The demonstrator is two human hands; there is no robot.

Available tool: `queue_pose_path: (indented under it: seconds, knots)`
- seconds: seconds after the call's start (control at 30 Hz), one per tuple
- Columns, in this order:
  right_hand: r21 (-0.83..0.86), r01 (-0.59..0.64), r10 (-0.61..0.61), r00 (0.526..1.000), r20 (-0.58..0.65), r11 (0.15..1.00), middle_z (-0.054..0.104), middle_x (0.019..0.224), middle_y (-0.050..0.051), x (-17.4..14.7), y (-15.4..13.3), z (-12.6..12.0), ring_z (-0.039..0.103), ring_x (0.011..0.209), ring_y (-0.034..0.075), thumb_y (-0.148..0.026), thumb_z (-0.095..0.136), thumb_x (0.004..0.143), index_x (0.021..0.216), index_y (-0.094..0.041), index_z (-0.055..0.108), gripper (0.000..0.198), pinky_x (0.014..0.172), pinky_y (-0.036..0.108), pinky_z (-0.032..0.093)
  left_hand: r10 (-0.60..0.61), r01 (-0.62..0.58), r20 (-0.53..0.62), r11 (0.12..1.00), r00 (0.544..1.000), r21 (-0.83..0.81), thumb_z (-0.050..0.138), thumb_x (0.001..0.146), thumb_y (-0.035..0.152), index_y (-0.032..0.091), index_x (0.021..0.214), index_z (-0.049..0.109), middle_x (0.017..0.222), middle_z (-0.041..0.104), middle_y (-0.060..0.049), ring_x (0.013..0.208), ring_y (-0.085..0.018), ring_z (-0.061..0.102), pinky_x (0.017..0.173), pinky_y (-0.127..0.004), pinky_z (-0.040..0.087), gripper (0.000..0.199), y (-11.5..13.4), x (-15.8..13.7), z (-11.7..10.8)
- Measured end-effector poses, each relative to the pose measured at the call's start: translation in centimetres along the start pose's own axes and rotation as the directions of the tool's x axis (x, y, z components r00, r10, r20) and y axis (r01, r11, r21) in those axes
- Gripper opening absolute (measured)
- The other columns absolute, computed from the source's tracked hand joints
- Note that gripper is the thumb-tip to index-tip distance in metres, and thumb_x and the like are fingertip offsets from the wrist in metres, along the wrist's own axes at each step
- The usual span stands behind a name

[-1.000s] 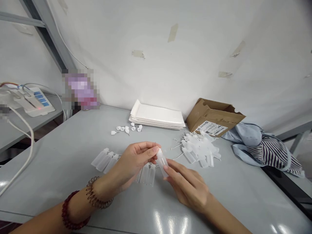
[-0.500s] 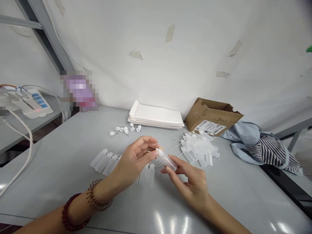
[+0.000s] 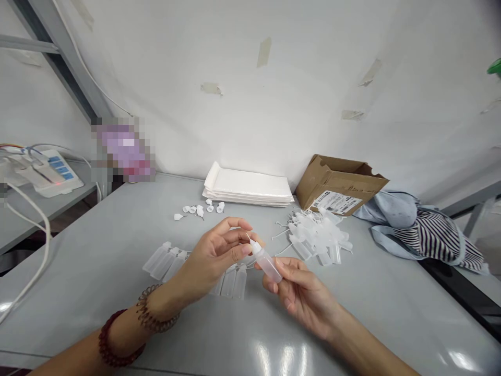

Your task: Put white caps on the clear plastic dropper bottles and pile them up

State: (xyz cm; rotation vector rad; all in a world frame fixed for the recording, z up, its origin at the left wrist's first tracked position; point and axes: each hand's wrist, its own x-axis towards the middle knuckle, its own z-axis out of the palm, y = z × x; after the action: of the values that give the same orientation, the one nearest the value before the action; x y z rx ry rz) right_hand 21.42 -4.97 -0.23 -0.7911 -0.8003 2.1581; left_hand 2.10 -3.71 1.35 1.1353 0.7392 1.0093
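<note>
A small translucent squeeze bottle [image 3: 269, 265] with a white needle-tip cap [image 3: 255, 246] is tilted between my hands above the table. My right hand [image 3: 299, 279] is closed around the lower part of the bottle. My left hand [image 3: 225, 248] pinches the cap between thumb and fingers; the thin needle points up and left. Behind and below my left hand lie bottles in a row [image 3: 161, 261], partly hidden by the hand and wrist. To the right is a heap of similar bottles [image 3: 319, 235] with thin white stems among them.
Several loose white needle caps [image 3: 199, 210] lie at the back left of the grey table [image 3: 97, 250]. A stack of white padded envelopes [image 3: 250, 183] and an open cardboard box [image 3: 340, 188] stand by the wall. Striped and blue cloth [image 3: 442, 243] lies at right; a power strip [image 3: 58, 172] is left.
My right hand's fingers have shifted their grip on the bottle and the hand has rolled slightly. The left hand stays at the cap. The view has moved a little.
</note>
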Motion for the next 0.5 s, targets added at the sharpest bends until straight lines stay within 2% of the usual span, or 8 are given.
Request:
queue_pose_path:
  seconds: [0.13, 0.23, 0.3, 0.33, 0.4, 0.5]
  knots:
    - [-0.231, 0.119, -0.122, 0.993, 0.003, 0.966, 0.061, 0.057, 0.0, -0.4, 0.2, 0.7, 0.058, 0.039, 0.006, -0.041, 0.061, 0.085, 0.075, -0.01, 0.065, 0.032, 0.042, 0.015, 0.043, 0.026, -0.014, -0.083, 0.991, 0.996, 0.136, 0.065, 0.082, 0.026, 0.022, 0.096, 0.059, 0.091, 0.067, -0.002, 0.086, -0.016, 0.062, 0.077, -0.027, 0.048, 0.016, 0.1, 0.0, 0.0]
    - [-0.459, 0.232, -0.282, 0.958, -0.043, 0.858, 0.062, 0.065, -0.001, -0.7, 0.4, 1.2, 0.065, 0.051, 0.011, -0.039, 0.062, 0.085, 0.091, -0.013, 0.066, 0.028, 0.05, 0.019, 0.048, 0.038, -0.008, -0.149, 0.98, 0.988, 0.198, 0.069, 0.078, 0.026, 0.019, 0.093, 0.063, 0.088, 0.067, -0.003, 0.084, -0.018, 0.062, 0.074, -0.028, 0.05, 0.018, 0.3, 0.0, 0.1]
    - [-0.51, 0.261, -0.332, 0.942, -0.052, 0.82, 0.062, 0.071, -0.001, -0.7, 0.4, 1.3, 0.067, 0.055, 0.011, -0.038, 0.062, 0.085, 0.1, -0.014, 0.065, 0.028, 0.053, 0.02, 0.049, 0.035, -0.006, -0.135, 0.979, 0.99, 0.205, 0.069, 0.078, 0.026, 0.019, 0.093, 0.064, 0.088, 0.068, -0.003, 0.085, -0.018, 0.063, 0.075, -0.028, 0.05, 0.018, 0.4, -0.1, 0.1]
    - [-0.491, 0.257, -0.314, 0.949, -0.036, 0.832, 0.062, 0.069, -0.001, -0.7, 0.4, 1.3, 0.066, 0.055, 0.011, -0.038, 0.062, 0.085, 0.097, -0.014, 0.066, 0.027, 0.052, 0.02, 0.049, 0.036, -0.012, -0.112, 0.979, 0.993, 0.204, 0.068, 0.079, 0.026, 0.019, 0.094, 0.064, 0.089, 0.068, -0.003, 0.086, -0.018, 0.062, 0.076, -0.028, 0.05, 0.017, 0.5, -0.1, 0.1]
    - [-0.362, 0.2, -0.209, 0.978, 0.014, 0.91, 0.06, 0.064, -0.001, -0.6, 0.2, 1.0, 0.063, 0.048, 0.008, -0.039, 0.06, 0.087, 0.085, -0.012, 0.066, 0.029, 0.047, 0.016, 0.047, 0.04, -0.029, -0.052, 0.98, 0.998, 0.197, 0.065, 0.081, 0.024, 0.02, 0.096, 0.063, 0.091, 0.068, -0.003, 0.087, -0.017, 0.062, 0.077, -0.027, 0.049, 0.015, 0.7, -0.2, 0.0]
    - [-0.084, 0.022, -0.015, 0.996, 0.084, 0.996, 0.057, 0.059, -0.002, -0.3, 0.1, 0.3, 0.051, 0.033, 0.001, -0.04, 0.063, 0.084, 0.084, -0.008, 0.068, 0.032, 0.035, 0.01, 0.037, 0.036, -0.044, 0.047, 0.984, 0.998, 0.172, 0.061, 0.085, 0.022, 0.021, 0.096, 0.059, 0.095, 0.066, -0.003, 0.084, -0.015, 0.061, 0.076, -0.027, 0.048, 0.011, 1.0, -0.4, -0.3]
